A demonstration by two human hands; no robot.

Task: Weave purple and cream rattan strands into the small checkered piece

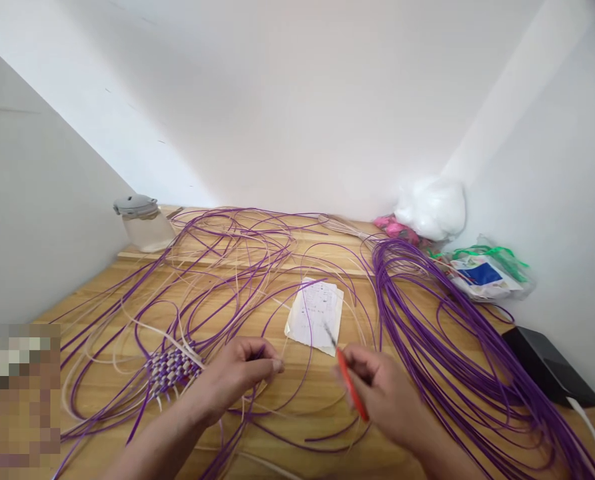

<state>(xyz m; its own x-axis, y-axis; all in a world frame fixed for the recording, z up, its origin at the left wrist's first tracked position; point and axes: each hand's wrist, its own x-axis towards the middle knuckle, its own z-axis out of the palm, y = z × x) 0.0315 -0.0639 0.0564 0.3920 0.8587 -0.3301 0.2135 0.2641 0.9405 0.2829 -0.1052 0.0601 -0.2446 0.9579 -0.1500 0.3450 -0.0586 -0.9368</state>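
Purple plastic weaving strands [257,293] loop all over the wooden worktop [322,400], and the small purple-and-white woven square [170,370] sits at lower left of centre, touching your left hand [237,377]. That left hand is curled nearly closed, fingertips pinching a thin strand end just right of the weave. Your right hand [385,393], lower centre-right, is wrapped shut around a red-handled pointed tool [350,383], its dark tip blurred over the white folded paper sheet [316,313]. You look to be mid-weave, readying a strand for threading or trimming. Next move calls for steadying the pinched end and bringing the tool tip in close without snagging neighbouring loops. A thick purple strand bundle [427,320] lies at right.
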